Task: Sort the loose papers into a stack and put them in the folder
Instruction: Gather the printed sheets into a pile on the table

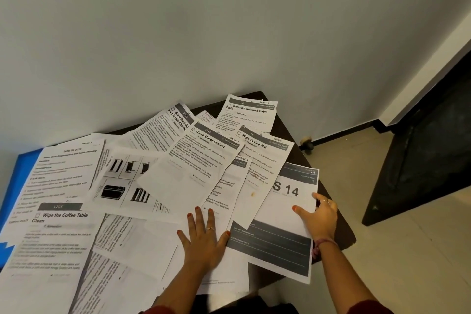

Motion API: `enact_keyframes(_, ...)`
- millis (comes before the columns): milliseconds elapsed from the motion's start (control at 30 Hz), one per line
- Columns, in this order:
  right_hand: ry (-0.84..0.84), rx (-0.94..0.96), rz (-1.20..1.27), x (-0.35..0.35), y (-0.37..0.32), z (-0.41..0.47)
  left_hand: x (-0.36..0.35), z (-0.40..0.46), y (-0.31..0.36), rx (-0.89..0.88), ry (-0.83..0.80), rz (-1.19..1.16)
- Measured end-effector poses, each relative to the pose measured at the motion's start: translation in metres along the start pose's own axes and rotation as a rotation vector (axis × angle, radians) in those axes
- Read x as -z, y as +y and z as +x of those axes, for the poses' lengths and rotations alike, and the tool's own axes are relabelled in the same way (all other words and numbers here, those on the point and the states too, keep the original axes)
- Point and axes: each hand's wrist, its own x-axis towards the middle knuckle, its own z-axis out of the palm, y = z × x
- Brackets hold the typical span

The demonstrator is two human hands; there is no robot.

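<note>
Lying under both hands, loose papers [163,186] cover the table [285,132].

Overlapping papers [158,186] blanket the table [285,132] from its left edge to its far right corner, leaving only bare strips along the right edge, with the wall [204,33] hemming the far edge.

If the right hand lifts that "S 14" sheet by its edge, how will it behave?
Probably floppy: the S 14 sheet is one thin page, so it should droop from the right hand. Its near corner overhangs the table, so it likely slides easily. The Wipe Drying Mat sheet overlaps it and may drag along.
</note>
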Motion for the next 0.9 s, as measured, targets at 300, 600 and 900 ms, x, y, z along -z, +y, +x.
enact_keyframes(300, 0.01, -0.053, 0.166, 0.012, 0.001, 0.005, 0.0, 0.001, 0.0, 0.002, 0.016, 0.019)
enact_keyframes(600, 0.11, 0.027, 0.255, 0.045, -0.007, 0.011, 0.012, 0.003, 0.005, 0.029, 0.025, 0.037)
enact_keyframes(900, 0.18, 0.127, 0.245, 0.105, -0.02, 0.007, 0.042, 0.002, 0.023, -0.132, 0.192, -0.175)
